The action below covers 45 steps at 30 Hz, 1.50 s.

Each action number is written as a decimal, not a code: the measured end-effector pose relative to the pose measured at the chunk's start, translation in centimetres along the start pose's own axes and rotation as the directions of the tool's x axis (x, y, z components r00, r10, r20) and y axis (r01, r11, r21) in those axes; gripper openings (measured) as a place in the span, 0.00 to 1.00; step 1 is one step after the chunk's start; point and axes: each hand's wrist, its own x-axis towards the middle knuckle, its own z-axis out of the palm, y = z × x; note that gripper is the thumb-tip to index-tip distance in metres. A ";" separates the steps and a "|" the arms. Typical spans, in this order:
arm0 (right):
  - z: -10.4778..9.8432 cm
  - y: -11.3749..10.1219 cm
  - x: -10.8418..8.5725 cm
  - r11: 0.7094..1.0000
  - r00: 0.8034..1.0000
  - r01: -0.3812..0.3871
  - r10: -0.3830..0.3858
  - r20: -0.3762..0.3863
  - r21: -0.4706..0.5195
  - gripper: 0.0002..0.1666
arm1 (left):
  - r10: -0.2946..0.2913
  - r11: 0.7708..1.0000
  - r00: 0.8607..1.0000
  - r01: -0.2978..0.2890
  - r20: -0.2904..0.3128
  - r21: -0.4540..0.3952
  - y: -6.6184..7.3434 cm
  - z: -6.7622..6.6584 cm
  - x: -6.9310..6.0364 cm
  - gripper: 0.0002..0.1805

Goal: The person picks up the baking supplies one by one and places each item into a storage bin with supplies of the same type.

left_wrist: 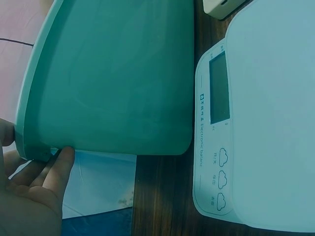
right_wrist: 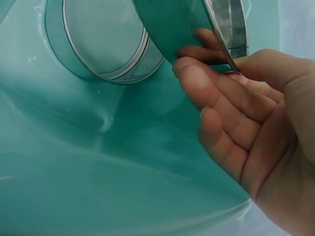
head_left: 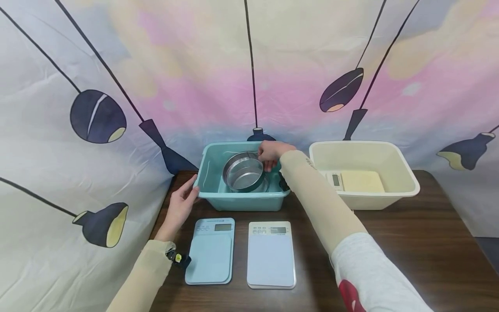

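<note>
A pale cloth [head_left: 218, 65] printed with dark hanging lamps covers the wall here, and in front of it stands a dark wood-grain table [head_left: 390, 229]. On the table are 2 tubs side by side: a turquoise tub [head_left: 243, 203] and a cream tub [head_left: 352, 154], which has a small scale with a yellowish plate [head_left: 362, 181] in it. Nearer to the person lie a light-blue scale [head_left: 212, 258] and a white scale [head_left: 270, 260], just beside each other; I can't read either display.

The person's right hand [head_left: 270, 154] pinches the rim of a metal sieve [head_left: 243, 171], thumb on the inside of the wall and fingertips on the outside, with the other fingers loosely bent. The left hand [head_left: 181, 206] grips the front left corner of the turquoise tub by its rim, only partly closed.

As far as I can judge, the handling of the sieves is midway at most: 1 is in hand, within the walls of the turquoise tub, and a lower sieve [right_wrist: 106, 37] lies there, untouched. No sieve sits on either scale on the table.

The held sieve is round and shallow, with a shiny silvery wall, a thin rim and a fine grey mesh; it is tilted and picks up the turquoise in its reflections. The lower sieve looks much like it.
</note>
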 end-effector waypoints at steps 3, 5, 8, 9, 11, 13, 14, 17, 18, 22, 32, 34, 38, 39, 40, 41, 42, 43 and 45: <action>0.1 0.1 -0.1 1.000 1.000 -0.007 0.007 0.004 -0.010 0.17 | 0.002 1.000 1.000 -0.002 0.004 -0.004 0.1 0.1 0.0 0.28; 0.2 0.2 -0.1 1.000 1.000 -0.017 0.017 0.006 -0.016 0.17 | 0.000 1.000 1.000 0.000 0.006 -0.007 0.1 0.3 0.0 0.28; 0.3 0.3 -0.2 1.000 1.000 -0.027 0.027 0.009 -0.009 0.18 | -0.001 1.000 1.000 0.001 0.006 -0.007 0.0 0.5 0.0 0.28; 0.3 0.3 -0.3 1.000 1.000 -0.028 0.028 0.008 -0.010 0.18 | -0.002 1.000 1.000 0.002 0.004 -0.009 0.0 0.5 0.0 0.28; 0.4 0.3 -0.3 1.000 1.000 -0.029 0.029 0.005 -0.010 0.18 | 0.000 1.000 1.000 0.000 0.004 -0.012 -0.1 0.6 0.0 0.28; 0.4 0.4 -0.3 1.000 1.000 -0.026 0.026 0.003 -0.015 0.18 | 0.002 1.000 1.000 -0.002 0.001 -0.020 -0.1 0.7 0.0 0.28; 0.4 0.4 -0.3 1.000 1.000 -0.026 0.026 0.001 -0.015 0.18 | 0.004 1.000 1.000 -0.004 0.001 -0.021 -0.1 0.7 0.0 0.28; 0.4 0.5 -0.3 0.999 1.000 -0.029 0.029 -0.006 -0.017 0.18 | 0.007 1.000 1.000 -0.007 0.002 -0.026 -0.1 0.9 0.0 0.28; 0.4 0.5 -0.3 0.999 1.000 -0.030 0.030 -0.007 -0.016 0.18 | 0.008 1.000 1.000 -0.008 0.004 -0.027 -0.1 0.9 0.0 0.28; 0.4 0.6 -0.3 0.999 0.999 -0.033 0.033 -0.002 -0.005 0.18 | 0.002 1.000 1.000 -0.001 0.009 -0.021 0.0 0.9 -0.1 0.28; -0.9 -0.2 -1.9 1.000 0.994 0.002 -0.003 -0.108 -0.011 0.16 | 0.023 1.000 1.000 -0.023 -0.003 -0.001 0.2 0.5 0.2 0.28; -1.1 -0.3 -2.3 0.999 0.993 0.021 -0.024 -0.111 -0.027 0.17 | 0.023 1.000 1.000 -0.023 -0.007 0.007 0.3 0.4 0.1 0.28; -1.6 -0.4 -2.9 0.997 0.992 0.057 -0.062 -0.109 -0.052 0.19 | 0.017 0.999 1.000 -0.016 -0.013 0.028 0.4 0.2 -0.1 0.27; -1.7 -0.4 -3.0 0.996 0.991 0.066 -0.071 -0.110 -0.055 0.19 | 0.016 0.999 1.000 -0.016 -0.013 0.032 0.4 0.2 -0.1 0.27; -1.7 -0.4 -3.1 0.996 0.991 0.074 -0.080 -0.110 -0.058 0.20 | 0.015 0.999 1.000 -0.015 -0.013 0.037 0.4 0.2 -0.2 0.27; -1.8 -0.4 -3.3 0.995 0.990 0.083 -0.089 -0.112 -0.060 0.20 | 0.012 0.999 1.000 -0.012 -0.012 0.039 0.4 0.1 -0.2 0.28; -1.8 -0.3 -3.4 0.994 0.989 0.091 -0.097 -0.114 -0.061 0.20 | 0.009 0.999 1.000 -0.009 -0.010 0.038 0.4 0.1 -0.2 0.28; -1.9 -0.3 -3.6 0.993 0.988 0.097 -0.103 -0.115 -0.063 0.20 | 0.007 0.999 1.000 -0.007 -0.007 0.035 0.3 0.1 -0.2 0.28; -1.9 -0.1 -3.9 0.992 0.986 0.107 -0.115 -0.119 -0.068 0.20 | 0.004 1.000 1.000 -0.004 -0.003 0.029 0.3 0.0 -0.2 0.28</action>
